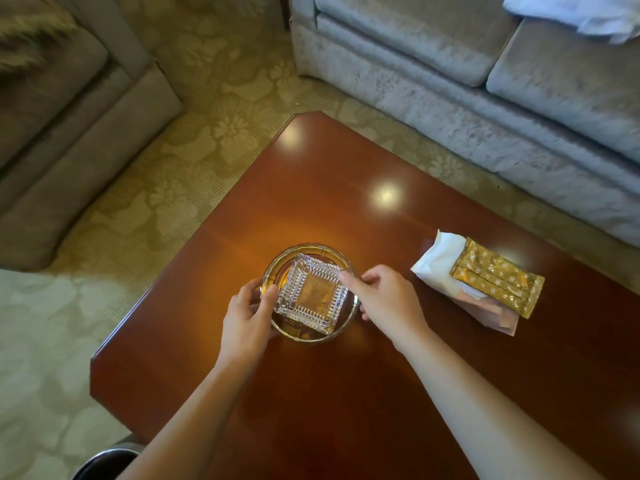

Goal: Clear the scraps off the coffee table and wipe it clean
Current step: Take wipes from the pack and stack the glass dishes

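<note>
Head | both hands' grip — left hand point(246, 318), right hand point(384, 295) — flanks ashtray point(311, 295)

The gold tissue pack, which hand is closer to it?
Right. The right hand is on the glass ashtray's near-side edge, with bare table between it and the tissue pack. The left hand is on the ashtray's far side.

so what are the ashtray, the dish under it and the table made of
Ashtray: clear cut glass or crystal by its ribbed, see-through walls. Dish: smooth clear glass, apparently amber-tinted. Table: reddish wood or veneer, glossy lacquer shown by bright lamp reflections.
</note>
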Demonstrator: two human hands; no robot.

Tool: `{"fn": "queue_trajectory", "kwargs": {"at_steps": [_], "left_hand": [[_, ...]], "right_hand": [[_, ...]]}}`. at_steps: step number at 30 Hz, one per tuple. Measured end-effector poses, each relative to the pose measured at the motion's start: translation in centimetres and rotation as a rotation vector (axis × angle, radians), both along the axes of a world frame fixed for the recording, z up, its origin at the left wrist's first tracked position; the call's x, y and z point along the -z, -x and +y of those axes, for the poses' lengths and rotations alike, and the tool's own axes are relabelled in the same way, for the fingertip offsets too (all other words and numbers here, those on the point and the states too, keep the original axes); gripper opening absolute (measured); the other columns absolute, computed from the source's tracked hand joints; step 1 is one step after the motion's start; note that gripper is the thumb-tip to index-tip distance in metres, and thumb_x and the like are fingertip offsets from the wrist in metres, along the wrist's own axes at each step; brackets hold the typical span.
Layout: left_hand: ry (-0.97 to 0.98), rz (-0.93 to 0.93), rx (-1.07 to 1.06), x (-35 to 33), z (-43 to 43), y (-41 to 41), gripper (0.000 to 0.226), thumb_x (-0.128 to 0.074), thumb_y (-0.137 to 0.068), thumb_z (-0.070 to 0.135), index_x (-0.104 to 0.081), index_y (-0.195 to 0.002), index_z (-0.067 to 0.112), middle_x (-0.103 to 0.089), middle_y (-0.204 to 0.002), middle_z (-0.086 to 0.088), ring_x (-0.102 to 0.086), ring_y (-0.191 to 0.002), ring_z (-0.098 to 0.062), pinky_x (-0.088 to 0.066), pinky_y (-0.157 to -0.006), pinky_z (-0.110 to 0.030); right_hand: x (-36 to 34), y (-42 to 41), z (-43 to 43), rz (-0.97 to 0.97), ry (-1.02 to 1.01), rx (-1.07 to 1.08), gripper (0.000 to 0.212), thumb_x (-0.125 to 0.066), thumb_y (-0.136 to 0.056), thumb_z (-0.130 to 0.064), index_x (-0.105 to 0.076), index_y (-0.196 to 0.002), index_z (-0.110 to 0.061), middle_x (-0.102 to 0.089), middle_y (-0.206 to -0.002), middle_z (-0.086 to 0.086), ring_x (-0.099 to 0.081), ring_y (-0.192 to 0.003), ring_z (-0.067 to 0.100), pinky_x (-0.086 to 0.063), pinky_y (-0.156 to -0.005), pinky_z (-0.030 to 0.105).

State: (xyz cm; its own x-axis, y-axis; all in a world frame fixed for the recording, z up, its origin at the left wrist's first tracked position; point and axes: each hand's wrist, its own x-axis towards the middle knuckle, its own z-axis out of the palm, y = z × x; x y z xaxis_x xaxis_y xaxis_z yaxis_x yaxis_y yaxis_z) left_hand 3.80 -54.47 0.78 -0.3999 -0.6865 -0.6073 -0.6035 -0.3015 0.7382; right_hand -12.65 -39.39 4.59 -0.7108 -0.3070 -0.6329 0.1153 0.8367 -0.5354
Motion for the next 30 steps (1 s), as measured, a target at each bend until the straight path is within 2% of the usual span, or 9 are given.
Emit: {"fn": "queue_trajectory", "kwargs": {"at_steps": [2,5,7,9,12,16,22,27,30], "left_hand": [[-0.011,0.010,-0.028,0.1,0.2,-0.1,0.051,-0.064,-0.098,0.051,-0.057,-0.143,0.029,-0.061,-0.134,-0.005,-0.066,-0.120,-0.023,-0.066,-0.069,-0.035],[0.004,0.015,-0.091,0.3,0.4,0.2,0.052,-0.064,-0.098,0.050,-0.059,-0.143,0.024,-0.064,-0.132,-0.003,-0.069,-0.114,-0.023,-0.066,-0.066,-0.035],[0.029,0.002,-0.110,0.3,0.5,0.4,0.051,-0.062,-0.099,0.051,-0.062,-0.141,0.022,-0.065,-0.129,-0.003,-0.071,-0.110,-0.024,-0.066,-0.065,-0.037],[0.059,-0.002,-0.102,0.2,0.4,0.7,0.048,-0.062,-0.100,0.050,-0.065,-0.137,0.021,-0.065,-0.128,-0.002,-0.071,-0.108,-0.022,-0.066,-0.063,-0.037],[0.084,0.001,-0.097,0.2,0.0,1.5,0.046,-0.062,-0.099,0.051,-0.067,-0.133,0.020,-0.065,-0.125,-0.002,-0.072,-0.105,-0.020,-0.066,-0.063,-0.039],[0.127,-0.017,-0.055,0.9,-0.9,3.6,0.051,-0.058,-0.084,0.078,-0.068,-0.119,0.042,-0.066,-0.120,0.008,-0.070,-0.109,-0.019,-0.065,-0.078,-0.049],[0.156,-0.006,0.024,2.0,-5.1,11.1,0.091,-0.051,-0.065,0.099,-0.066,-0.130,0.037,-0.073,-0.123,0.008,-0.072,-0.112,-0.021,-0.058,-0.096,-0.051],[0.182,0.007,0.084,0.3,-7.8,16.2,0.049,-0.050,-0.078,0.078,-0.073,-0.095,0.039,-0.076,-0.098,0.009,-0.077,-0.091,-0.022,-0.063,-0.082,-0.050],[0.200,-0.013,0.106,-0.4,-8.1,16.9,0.039,-0.049,-0.082,0.074,-0.071,-0.078,0.043,-0.073,-0.095,0.009,-0.076,-0.089,-0.021,-0.064,-0.079,-0.050]], "right_hand": [[0.7,-1.3,1.6,-0.065,0.051,0.123,0.076,-0.050,-0.075,-0.088,-0.067,-0.117,-0.027,-0.072,-0.103,-0.009,-0.073,-0.093,0.018,-0.062,-0.088,0.047],[1.0,-3.9,2.4,-0.313,0.211,0.245,0.037,-0.052,-0.101,-0.058,-0.064,-0.128,-0.036,-0.073,-0.113,-0.015,-0.072,-0.102,0.010,-0.062,-0.094,0.041],[1.3,-4.5,2.1,-0.344,0.256,0.272,0.016,-0.049,-0.108,-0.042,-0.064,-0.113,-0.043,-0.074,-0.102,-0.023,-0.073,-0.100,0.008,-0.061,-0.094,0.035],[1.4,-4.2,1.5,-0.323,0.265,0.267,0.026,-0.045,-0.110,-0.032,-0.064,-0.095,-0.043,-0.073,-0.084,-0.031,-0.071,-0.094,0.006,-0.061,-0.091,0.032],[1.6,-3.4,1.1,-0.286,0.269,0.265,0.037,-0.042,-0.109,-0.023,-0.066,-0.086,-0.040,-0.071,-0.080,-0.033,-0.069,-0.093,0.009,-0.059,-0.090,0.035],[1.6,-1.5,-0.3,-0.224,0.276,0.284,0.035,-0.040,-0.104,-0.026,-0.072,-0.094,-0.036,-0.076,-0.090,-0.015,-0.071,-0.099,0.018,-0.059,-0.094,0.047],[2.3,4.3,-3.8,-0.170,0.326,0.290,0.039,-0.036,-0.090,-0.043,-0.072,-0.103,-0.033,-0.077,-0.101,-0.008,-0.071,-0.102,0.016,-0.059,-0.097,0.051],[3.4,8.5,-6.3,-0.189,0.334,0.320,0.042,-0.039,-0.084,-0.048,-0.071,-0.098,-0.023,-0.078,-0.101,0.001,-0.072,-0.100,0.022,-0.058,-0.098,0.054],[3.7,9.5,-6.8,-0.200,0.351,0.322,0.045,-0.039,-0.083,-0.048,-0.071,-0.101,-0.022,-0.077,-0.107,0.007,-0.072,-0.103,0.029,-0.058,-0.097,0.057]]}}
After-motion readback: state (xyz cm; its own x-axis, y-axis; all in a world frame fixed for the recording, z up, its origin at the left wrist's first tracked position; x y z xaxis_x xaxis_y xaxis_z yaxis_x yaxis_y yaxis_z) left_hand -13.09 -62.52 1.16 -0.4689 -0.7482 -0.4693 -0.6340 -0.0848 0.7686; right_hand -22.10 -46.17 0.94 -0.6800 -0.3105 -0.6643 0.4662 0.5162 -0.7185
